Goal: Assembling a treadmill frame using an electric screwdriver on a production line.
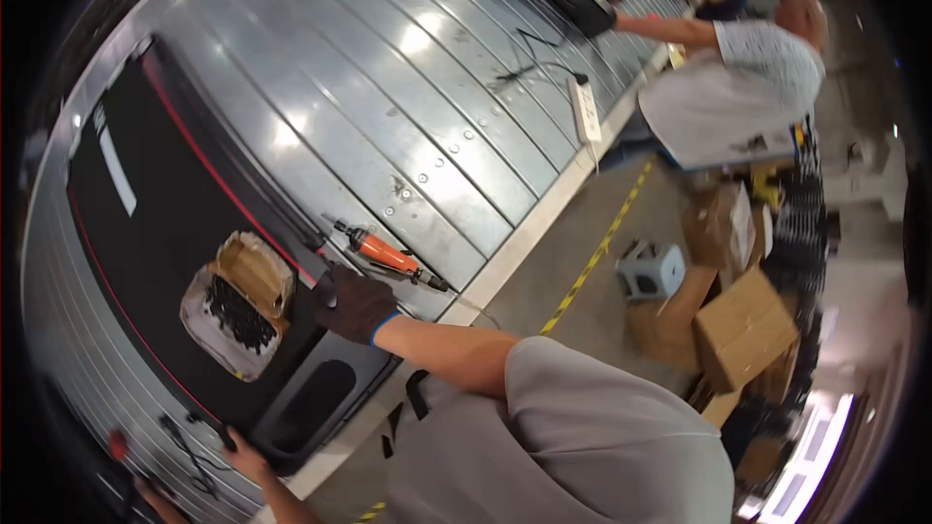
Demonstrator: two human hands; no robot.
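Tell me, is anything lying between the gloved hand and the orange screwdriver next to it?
Nothing visible does. The gloved right hand rests on the black panel, and the orange screwdriver lies just beyond its fingers on the metal table. The cardboard tray of black screws sits on the hand's other side.

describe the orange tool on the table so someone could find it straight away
On the long ribbed metal table, look just past the near end of the big black panel. The electric screwdriver lies there beside the gloved hand, the only bright orange thing on the table.
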